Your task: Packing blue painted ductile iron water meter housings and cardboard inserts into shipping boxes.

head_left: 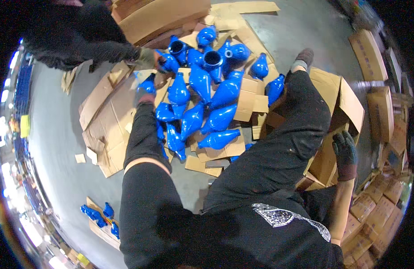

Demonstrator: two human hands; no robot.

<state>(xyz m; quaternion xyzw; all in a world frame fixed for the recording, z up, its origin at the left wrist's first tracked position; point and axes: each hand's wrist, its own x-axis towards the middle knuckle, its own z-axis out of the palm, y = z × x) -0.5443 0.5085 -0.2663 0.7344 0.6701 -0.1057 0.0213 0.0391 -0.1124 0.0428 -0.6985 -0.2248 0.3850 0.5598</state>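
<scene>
My left hand (146, 95), in a glove with a maroon cuff, reaches forward on a black-sleeved arm. It appears closed around a glossy blue vase-shaped vessel (147, 84); its fingers are partly hidden and blurred. Just right of it lies a heap of similar blue vessels (200, 84), most on their sides, with pointed necks. A few turn round dark openings upward, such as one vessel (212, 59) near the back. My right hand (344, 149), in a dark grey glove, is held out at the right beside an open carton (325, 154), fingers apart and holding nothing visible.
Flattened cardboard (110, 123) lies under the heap. A co-worker's gloved hand (147, 58) reaches in from the upper left to another blue vessel (168, 62). My black-trousered right leg (278, 148) stretches forward. Stacked cartons (372, 210) stand right; small blue parts (97, 216) lie lower left.
</scene>
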